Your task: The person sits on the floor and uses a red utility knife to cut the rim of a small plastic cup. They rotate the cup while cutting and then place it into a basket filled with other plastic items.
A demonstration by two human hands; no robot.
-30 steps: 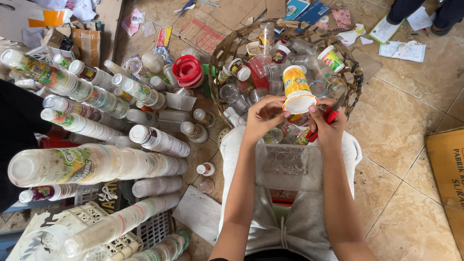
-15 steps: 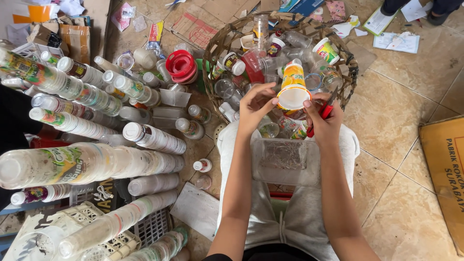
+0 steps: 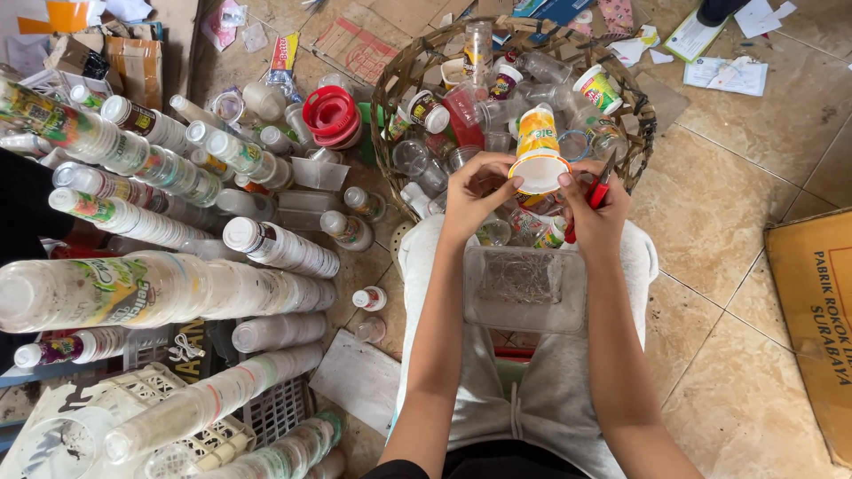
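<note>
**Hands holding a plastic cup over a basket of used cups**

While the person sits on a tiled floor [image 3: 737,177] with grey trousers [image 3: 541,399] filling the lower middle of the view, long stacks of nested plastic cups [image 3: 160,288] lie on their sides across the whole left half. Beyond the knees stands a round woven basket [image 3: 399,80], heaped with loose clear and printed cups. A flat piece of brown cardboard [image 3: 812,310] lies on the floor at the right edge. White plastic crates [image 3: 213,435] sit at the lower left, under the ends of the stacks. On the person's lap rests a clear rectangular plastic tray [image 3: 524,288], just below the hands. A stack of red lids [image 3: 330,115] lies left of the basket.

Both hands are raised over the near rim of the basket. The left hand [image 3: 475,200] has its grip clamped on a yellow and white cup [image 3: 538,146], thumb and fingers pressing the rim of the cup, whose mouth faces the person. The right hand [image 3: 595,213] touches the same rim with its fingertips, while its grip is closed around small red-handled scissors [image 3: 596,191], which point up beside the cup. Small capped bottles [image 3: 368,297] stand on the floor to the left of the left knee.
</note>
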